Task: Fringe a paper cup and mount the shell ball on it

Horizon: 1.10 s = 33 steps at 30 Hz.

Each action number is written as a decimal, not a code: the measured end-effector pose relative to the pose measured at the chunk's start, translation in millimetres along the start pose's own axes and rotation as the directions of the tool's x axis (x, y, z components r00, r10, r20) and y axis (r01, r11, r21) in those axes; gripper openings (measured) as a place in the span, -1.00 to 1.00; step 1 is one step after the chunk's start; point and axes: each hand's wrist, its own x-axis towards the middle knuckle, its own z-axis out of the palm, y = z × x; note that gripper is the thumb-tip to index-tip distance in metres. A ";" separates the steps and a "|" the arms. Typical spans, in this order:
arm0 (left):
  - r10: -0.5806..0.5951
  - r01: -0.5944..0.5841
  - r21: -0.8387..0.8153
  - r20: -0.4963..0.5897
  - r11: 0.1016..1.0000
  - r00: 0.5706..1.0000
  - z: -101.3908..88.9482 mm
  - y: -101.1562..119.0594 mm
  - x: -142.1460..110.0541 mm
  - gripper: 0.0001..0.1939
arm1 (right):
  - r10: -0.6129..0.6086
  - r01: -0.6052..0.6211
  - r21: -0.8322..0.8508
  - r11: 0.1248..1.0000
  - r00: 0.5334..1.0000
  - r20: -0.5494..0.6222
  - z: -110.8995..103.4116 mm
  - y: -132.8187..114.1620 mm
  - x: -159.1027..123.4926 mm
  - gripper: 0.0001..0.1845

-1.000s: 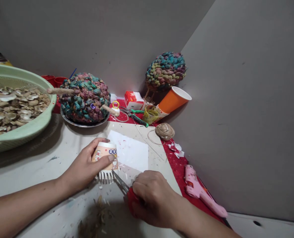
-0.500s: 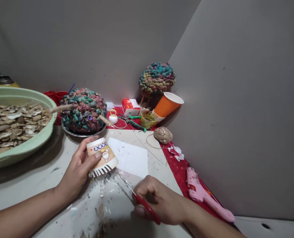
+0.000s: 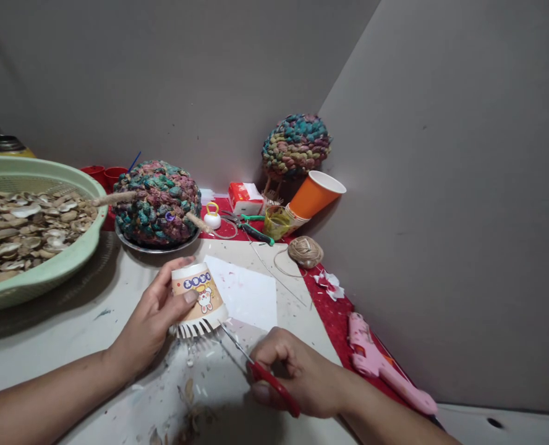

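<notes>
Upside down in my left hand (image 3: 161,309) is a printed paper cup (image 3: 207,287), my thumb across its front. Part of its lower rim is cut into a fringe of narrow white strips; the right part of the rim looks uncut. Red-handled scissors (image 3: 274,386) are in my right hand (image 3: 297,371), fingers through the handles. The blade tips meet the cup's lower right edge. Beneath the cup, small white paper scraps lie scattered on the table. Just behind it is a white sheet of paper (image 3: 251,293).
On the left, a green basket (image 3: 70,266) holds pistachio-like shells. A colourful shell-covered ball (image 3: 158,204) sits in a metal dish; another (image 3: 297,145) stands at the back. Pliers (image 3: 258,232), an orange cup (image 3: 314,194), twine (image 3: 305,251) and a pink glue gun (image 3: 386,368) line the right side.
The cup has turned in my left hand, bringing its printed rabbit round to the front and uncut rim toward the scissors. My right hand drew the scissors slightly away, and their handles spread.
</notes>
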 end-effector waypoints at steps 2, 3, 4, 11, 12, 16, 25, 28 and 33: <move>-0.009 0.009 0.028 -0.002 1.000 1.000 0.2 -0.1 1.2 -0.47 | -0.017 0.017 0.000 1.000 1.000 -0.022 0.5 0.1 -0.3 -0.37; -0.019 0.019 0.043 0.001 0.999 1.000 0.4 -0.2 1.9 -0.45 | -0.026 0.026 0.000 1.000 0.999 -0.035 0.9 0.2 -0.5 -0.37; -0.028 0.028 0.057 0.004 0.998 1.000 0.6 -0.3 2.7 -0.43 | -0.036 0.036 -0.001 0.999 0.998 -0.049 1.2 0.3 -0.6 -0.37; -0.025 0.025 0.084 0.004 0.996 1.000 1.8 -0.8 4.7 -0.38 | -0.040 0.040 -0.013 0.999 0.998 -0.051 1.9 0.1 0.5 -0.36; -0.027 0.027 0.074 0.002 0.997 1.000 2.0 -0.7 4.5 -0.38 | -0.038 0.037 -0.012 0.999 0.998 -0.046 1.7 0.2 0.6 -0.36; -0.035 0.035 0.049 -0.007 0.998 0.999 2.2 -0.9 4.1 -0.38 | -0.010 0.010 0.000 1.000 1.000 -0.029 1.1 1.0 0.0 -0.36; -0.038 0.038 0.051 -0.004 0.998 0.999 1.4 -1.6 4.4 -0.38 | 0.051 -0.051 0.051 0.997 0.999 -0.011 1.7 3.5 -1.7 -0.44; -0.040 0.040 0.053 -0.002 0.998 0.999 0.9 -2.0 4.0 -0.37 | 0.059 -0.058 0.075 0.996 0.998 -0.017 2.4 5.1 -1.8 -0.44; -0.042 0.042 0.051 0.011 0.998 0.999 0.7 -2.4 4.2 -0.38 | 0.063 -0.061 0.082 0.995 0.998 -0.025 2.7 5.4 -2.3 -0.44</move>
